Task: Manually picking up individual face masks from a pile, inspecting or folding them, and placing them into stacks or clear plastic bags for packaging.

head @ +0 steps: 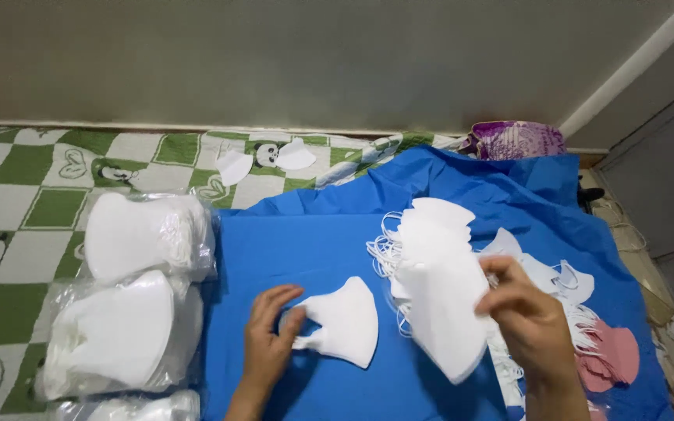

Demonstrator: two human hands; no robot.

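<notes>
This looks like a room in a home used for piecework on the floor: a green-and-white checked mat [48, 206] with panda prints, a blue sheet [329, 242] spread over it, a plain wall [313, 54] and skirting close behind.

One camera only — worn on my head, looking steeply down and forward at the blue sheet [313, 242] on the floor, close above my hands at the lower frame; the wall [313, 54] fills the top.
</notes>
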